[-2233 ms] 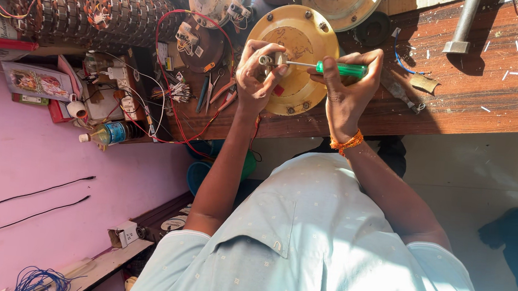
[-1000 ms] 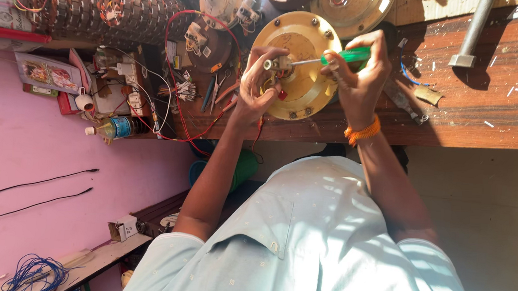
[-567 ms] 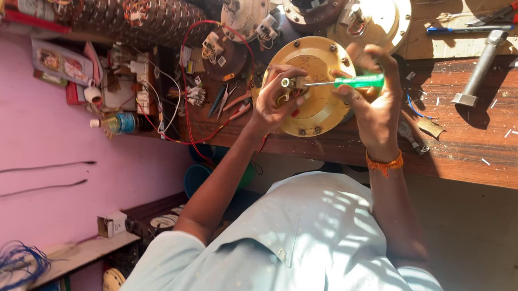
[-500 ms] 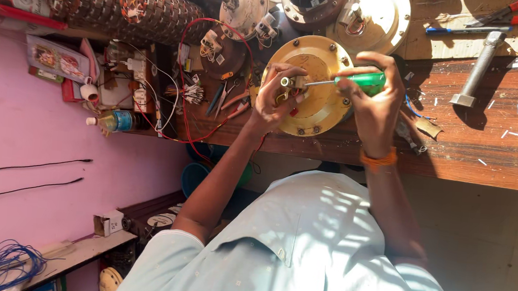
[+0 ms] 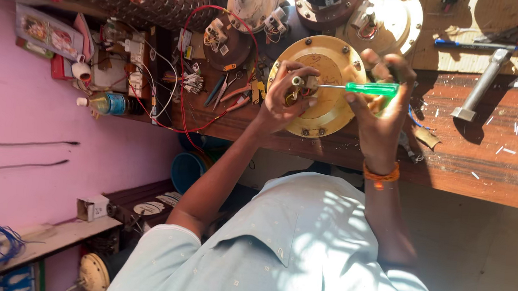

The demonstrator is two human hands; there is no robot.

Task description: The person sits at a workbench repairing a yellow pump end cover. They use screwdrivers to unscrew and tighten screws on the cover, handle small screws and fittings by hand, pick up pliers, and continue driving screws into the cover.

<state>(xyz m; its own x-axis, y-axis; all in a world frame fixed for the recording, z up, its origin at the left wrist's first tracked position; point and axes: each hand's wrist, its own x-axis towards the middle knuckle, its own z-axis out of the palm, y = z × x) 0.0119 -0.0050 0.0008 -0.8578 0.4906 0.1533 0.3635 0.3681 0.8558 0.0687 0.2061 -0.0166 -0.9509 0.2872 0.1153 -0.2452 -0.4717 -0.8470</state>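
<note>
The right hand [image 5: 379, 115] grips the green-handled screwdriver [image 5: 351, 87], its tip at the centre of the round yellow motor cover [image 5: 326, 71] on the wooden counter [image 5: 491, 164]. The left hand [image 5: 286, 101] pinches the centre fitting. Since the earlier frame, both grips are unchanged; only the view shifted slightly.

Both arms reach forward, elbows bent. The left hand [image 5: 284, 101] is curled, fingers pinching at its tips. The right hand [image 5: 380, 106] is closed in a fist-like grip, wrist straight, an orange band around it.
</note>
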